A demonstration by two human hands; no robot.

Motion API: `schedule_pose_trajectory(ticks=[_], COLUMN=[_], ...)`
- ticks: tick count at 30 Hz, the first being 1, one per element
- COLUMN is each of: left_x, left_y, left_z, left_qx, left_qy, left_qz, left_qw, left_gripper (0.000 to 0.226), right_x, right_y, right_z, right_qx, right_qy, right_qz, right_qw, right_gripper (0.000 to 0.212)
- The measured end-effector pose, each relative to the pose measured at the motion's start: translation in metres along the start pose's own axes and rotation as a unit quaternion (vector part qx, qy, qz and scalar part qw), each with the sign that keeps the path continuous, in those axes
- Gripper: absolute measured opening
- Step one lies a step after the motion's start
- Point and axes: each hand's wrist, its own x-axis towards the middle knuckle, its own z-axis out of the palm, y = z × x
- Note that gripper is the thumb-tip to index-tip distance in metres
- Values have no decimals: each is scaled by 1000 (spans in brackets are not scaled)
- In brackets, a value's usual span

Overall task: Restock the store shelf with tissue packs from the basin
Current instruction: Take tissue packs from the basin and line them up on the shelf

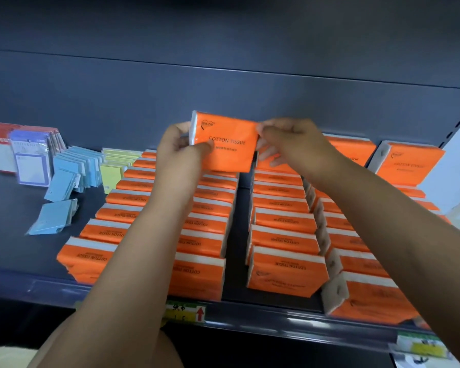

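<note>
Placing step in hand — holding one orange cotton tissue pack (226, 144) upright at 12 o'clock over the rear of the stocked rows (284, 221), pinched endwise between left hand (181, 152) and right hand (290, 144). Next, probably: lowering it squarely behind a row.

Both the left hand (179, 148) and right hand (290, 140) pinch an upright orange tissue pack (227, 144) above the shelf's (24, 208) packed rows (282, 224).

Dark grey back panel (223, 83), white wall (457, 160) at right, dim light
</note>
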Motion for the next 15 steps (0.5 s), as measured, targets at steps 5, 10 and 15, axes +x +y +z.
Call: schedule_pose_trajectory(ticks=[5, 10, 15], left_x=[15, 25, 30], left_y=[-8, -15, -16], left_z=[1, 0, -1], left_qx=[126, 185, 120], left_qy=[43, 20, -42], left_qz=[85, 92, 49], left_qw=[987, 978, 991], left_gripper=[38, 31, 18], right_x=[-1, -4, -1], right_y=[-5, -7, -10], right_z=[12, 25, 31], right_qx=[13, 21, 30], right_qy=[16, 19, 25], right_qz=[-3, -3, 16], right_qw=[1000, 1000, 999], right_gripper=[23, 20, 21])
